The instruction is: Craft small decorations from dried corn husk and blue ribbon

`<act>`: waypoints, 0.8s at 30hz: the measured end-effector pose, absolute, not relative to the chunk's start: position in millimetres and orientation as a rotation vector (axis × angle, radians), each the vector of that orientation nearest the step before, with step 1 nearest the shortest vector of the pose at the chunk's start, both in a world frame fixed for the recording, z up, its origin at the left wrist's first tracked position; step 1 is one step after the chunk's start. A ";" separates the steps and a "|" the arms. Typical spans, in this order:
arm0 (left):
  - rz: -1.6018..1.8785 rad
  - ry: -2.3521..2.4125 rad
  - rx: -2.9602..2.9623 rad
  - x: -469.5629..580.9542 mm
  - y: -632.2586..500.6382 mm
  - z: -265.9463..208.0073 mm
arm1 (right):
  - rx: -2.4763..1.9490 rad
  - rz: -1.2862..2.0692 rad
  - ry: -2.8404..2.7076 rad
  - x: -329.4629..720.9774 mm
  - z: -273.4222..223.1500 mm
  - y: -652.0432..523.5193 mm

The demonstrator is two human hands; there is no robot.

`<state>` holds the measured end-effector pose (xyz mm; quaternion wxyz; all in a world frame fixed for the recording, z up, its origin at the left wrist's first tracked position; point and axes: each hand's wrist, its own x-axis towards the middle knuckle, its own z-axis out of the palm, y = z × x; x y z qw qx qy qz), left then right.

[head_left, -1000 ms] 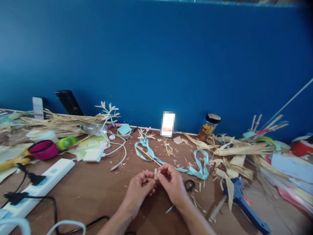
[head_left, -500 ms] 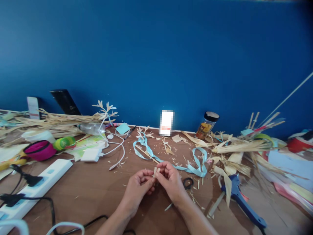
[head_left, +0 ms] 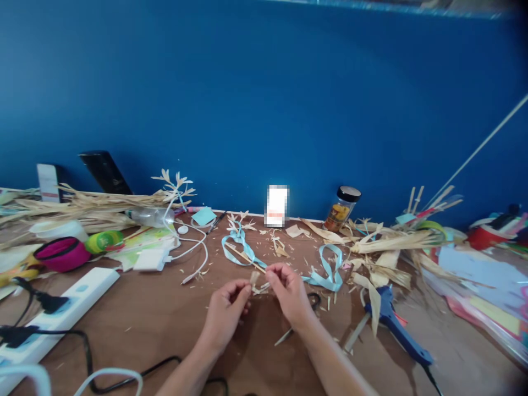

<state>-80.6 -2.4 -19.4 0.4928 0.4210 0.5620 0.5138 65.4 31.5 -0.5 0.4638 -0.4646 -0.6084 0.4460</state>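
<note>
My left hand (head_left: 229, 305) pinches a small pale strip of dried husk (head_left: 255, 279) between thumb and fingertips. Just to the right, my right hand (head_left: 289, 291) has its thumb and fingers closed together; whether anything is between them is hidden. A thin wooden stick (head_left: 240, 254) slants across the table, its near end passing by my right fingertips. Light-blue ribbon (head_left: 330, 281) curls around the stick and out to the right. At the stick's far end stands a husk flower (head_left: 241, 223). Partly under my right wrist lies a pair of scissors (head_left: 284, 336).
A blue glue gun (head_left: 404, 330) lies at right, beside a heap of dried husks (head_left: 396, 242). A black-lidded jar (head_left: 341, 209) stands by the wall. On the left are a white power strip (head_left: 61, 313), a white adapter (head_left: 149, 260) and a pink pouch (head_left: 61, 254). Husk scraps litter the middle.
My hands have come apart: both were at the husk strip together, and now only the left has it. My right hand has shifted slightly away. The view has turned a little to the right.
</note>
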 end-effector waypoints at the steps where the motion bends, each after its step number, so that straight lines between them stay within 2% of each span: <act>1: 1.303 1.394 0.972 -82.5 -1.4 -19.9 | -1.189 1.023 -1.527 68.1 2.7 33.3; 4: 1.509 1.354 0.846 -86.8 1.3 -19.2 | -1.294 0.827 -1.778 72.5 12.0 37.3; 11: 1.561 1.323 0.740 -86.1 1.8 -18.6 | -1.367 0.473 -2.318 47.1 8.3 37.6; 24: 1.593 1.195 0.505 -87.6 4.3 -16.4 | -1.408 0.497 -2.186 56.3 -1.6 47.7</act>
